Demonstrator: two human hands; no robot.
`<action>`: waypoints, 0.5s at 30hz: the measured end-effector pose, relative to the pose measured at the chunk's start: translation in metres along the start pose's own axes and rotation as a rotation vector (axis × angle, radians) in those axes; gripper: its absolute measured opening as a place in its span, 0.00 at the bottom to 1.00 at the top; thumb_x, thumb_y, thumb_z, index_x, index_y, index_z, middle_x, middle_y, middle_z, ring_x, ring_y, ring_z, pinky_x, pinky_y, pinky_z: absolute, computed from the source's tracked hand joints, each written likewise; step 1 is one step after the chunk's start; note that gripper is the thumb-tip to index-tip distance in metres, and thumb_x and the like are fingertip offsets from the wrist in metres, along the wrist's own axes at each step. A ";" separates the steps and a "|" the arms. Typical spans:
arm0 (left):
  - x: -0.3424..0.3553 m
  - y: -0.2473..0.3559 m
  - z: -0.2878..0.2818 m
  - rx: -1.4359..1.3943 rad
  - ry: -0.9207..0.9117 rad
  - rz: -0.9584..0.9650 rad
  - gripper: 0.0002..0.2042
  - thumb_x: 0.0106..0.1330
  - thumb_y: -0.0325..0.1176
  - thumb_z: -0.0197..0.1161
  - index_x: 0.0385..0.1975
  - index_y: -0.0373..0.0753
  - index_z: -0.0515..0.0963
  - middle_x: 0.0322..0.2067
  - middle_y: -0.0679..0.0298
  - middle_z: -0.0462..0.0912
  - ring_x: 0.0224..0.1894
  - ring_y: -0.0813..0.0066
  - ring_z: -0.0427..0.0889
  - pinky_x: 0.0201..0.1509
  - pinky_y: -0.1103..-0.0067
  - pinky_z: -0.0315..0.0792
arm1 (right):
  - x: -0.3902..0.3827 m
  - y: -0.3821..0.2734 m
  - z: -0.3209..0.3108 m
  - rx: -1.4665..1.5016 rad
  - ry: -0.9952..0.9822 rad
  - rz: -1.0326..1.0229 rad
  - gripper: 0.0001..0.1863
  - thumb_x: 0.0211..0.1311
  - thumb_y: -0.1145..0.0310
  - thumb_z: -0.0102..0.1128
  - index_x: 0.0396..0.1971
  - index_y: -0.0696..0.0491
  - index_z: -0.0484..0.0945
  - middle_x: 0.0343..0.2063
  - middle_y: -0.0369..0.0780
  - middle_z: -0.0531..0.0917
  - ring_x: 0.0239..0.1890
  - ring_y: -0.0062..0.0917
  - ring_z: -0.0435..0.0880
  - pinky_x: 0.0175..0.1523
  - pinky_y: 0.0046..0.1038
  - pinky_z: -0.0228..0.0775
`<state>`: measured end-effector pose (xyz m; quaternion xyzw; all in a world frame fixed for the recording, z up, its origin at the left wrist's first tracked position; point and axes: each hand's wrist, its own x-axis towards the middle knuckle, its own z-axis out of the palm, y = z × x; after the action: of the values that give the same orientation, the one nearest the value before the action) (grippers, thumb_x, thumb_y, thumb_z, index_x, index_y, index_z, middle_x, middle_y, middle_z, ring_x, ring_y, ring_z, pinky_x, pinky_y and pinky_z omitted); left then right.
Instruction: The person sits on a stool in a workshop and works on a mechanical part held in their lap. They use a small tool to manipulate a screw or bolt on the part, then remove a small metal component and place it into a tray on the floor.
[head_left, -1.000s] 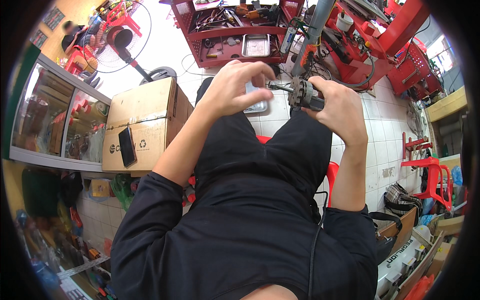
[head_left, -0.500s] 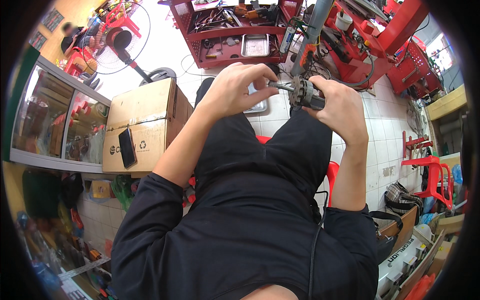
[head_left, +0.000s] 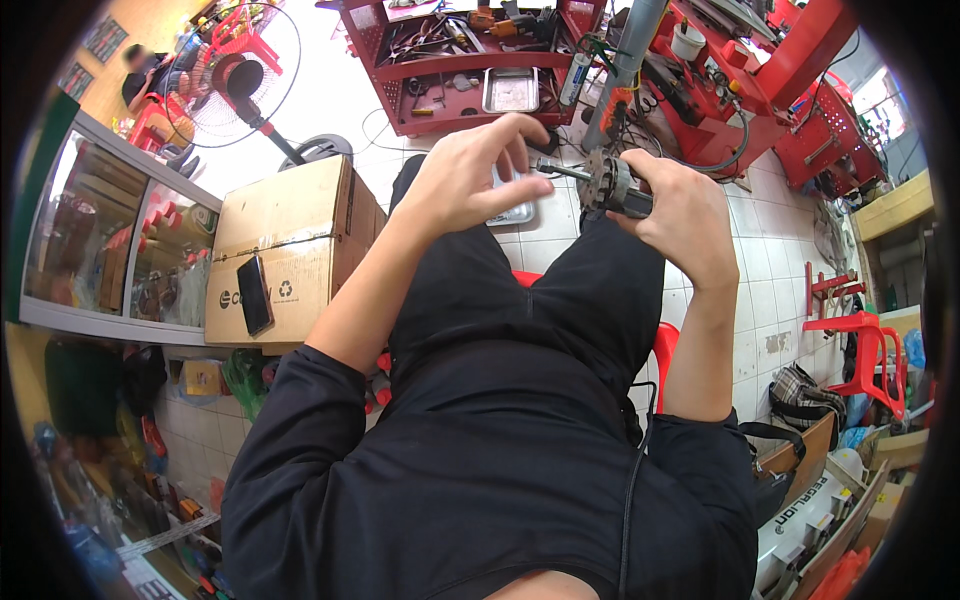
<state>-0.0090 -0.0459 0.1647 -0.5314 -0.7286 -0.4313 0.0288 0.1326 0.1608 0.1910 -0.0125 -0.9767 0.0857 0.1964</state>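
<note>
Head view: the metal part (head_left: 606, 188) sits upper middle of the frame, a bit right, with its rod (head_left: 568, 172) poking out left. For this step I'd pin the part with the right hand (head_left: 686, 212) and work the rod's tip lightly, finger and thumb, in line with its length so nothing tips sideways. That right hand is wrapped round the part's right end. Left hand (head_left: 478, 175) is loosely open, thumb well off the curled fingers, near the tip; can't tell if it's touching.

Dull metal part (head_left: 606, 184), matt cardboard box (head_left: 278, 210), glossy phone (head_left: 255, 295)
</note>
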 end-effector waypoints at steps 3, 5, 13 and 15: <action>0.001 0.002 0.004 0.041 -0.016 0.019 0.13 0.63 0.41 0.57 0.36 0.36 0.78 0.27 0.61 0.81 0.28 0.65 0.80 0.34 0.71 0.72 | 0.000 0.001 0.001 0.004 -0.006 0.001 0.22 0.42 0.67 0.70 0.41 0.51 0.78 0.28 0.44 0.83 0.34 0.38 0.83 0.40 0.36 0.73; 0.003 -0.012 0.005 0.163 -0.024 0.077 0.14 0.62 0.44 0.60 0.39 0.41 0.77 0.25 0.64 0.80 0.28 0.68 0.80 0.33 0.72 0.72 | 0.001 0.002 0.001 -0.004 -0.006 0.002 0.22 0.42 0.67 0.70 0.41 0.51 0.78 0.28 0.44 0.83 0.34 0.38 0.83 0.40 0.37 0.73; 0.001 -0.001 0.005 0.052 0.005 0.028 0.14 0.60 0.41 0.63 0.38 0.37 0.77 0.28 0.61 0.81 0.28 0.68 0.80 0.32 0.75 0.72 | 0.001 0.001 0.000 -0.007 -0.060 0.052 0.29 0.37 0.66 0.75 0.45 0.51 0.78 0.34 0.44 0.83 0.37 0.39 0.82 0.43 0.34 0.73; 0.000 -0.006 0.003 0.144 -0.031 -0.006 0.15 0.59 0.41 0.64 0.39 0.37 0.77 0.28 0.60 0.81 0.28 0.68 0.80 0.32 0.75 0.72 | 0.002 0.001 -0.001 -0.019 -0.065 0.059 0.28 0.37 0.66 0.75 0.45 0.51 0.78 0.34 0.44 0.83 0.38 0.39 0.82 0.43 0.34 0.73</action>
<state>-0.0124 -0.0440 0.1592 -0.5323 -0.7598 -0.3695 0.0541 0.1316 0.1621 0.1928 -0.0404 -0.9825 0.0827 0.1619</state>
